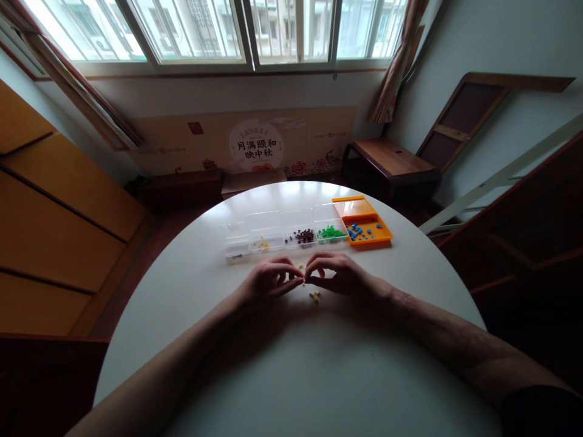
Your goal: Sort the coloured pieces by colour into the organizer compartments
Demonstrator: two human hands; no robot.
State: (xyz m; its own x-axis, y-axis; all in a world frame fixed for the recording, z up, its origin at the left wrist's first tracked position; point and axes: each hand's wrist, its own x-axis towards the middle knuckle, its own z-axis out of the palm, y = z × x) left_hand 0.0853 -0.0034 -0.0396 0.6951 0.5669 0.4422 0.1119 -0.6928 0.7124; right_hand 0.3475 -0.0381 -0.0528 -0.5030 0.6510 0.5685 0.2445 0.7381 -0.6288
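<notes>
Both of my hands rest on the round white table (291,376), fingertips meeting at the middle. My left hand (268,280) and my right hand (339,274) pinch small pale yellow pieces (302,274) between their fingertips. A few more pale yellow pieces (314,296) lie on the table just below the fingers. Behind the hands stands a row of clear boxes (266,233) holding yellow pieces (262,245), dark red pieces (304,236) and green pieces (331,232).
An orange box (370,233) with blue pieces (354,230) ends the row on the right, its lid open. A wooden stool (392,159) and leaning boards stand at the back right; wooden cabinets line the left. Windows run along the far wall.
</notes>
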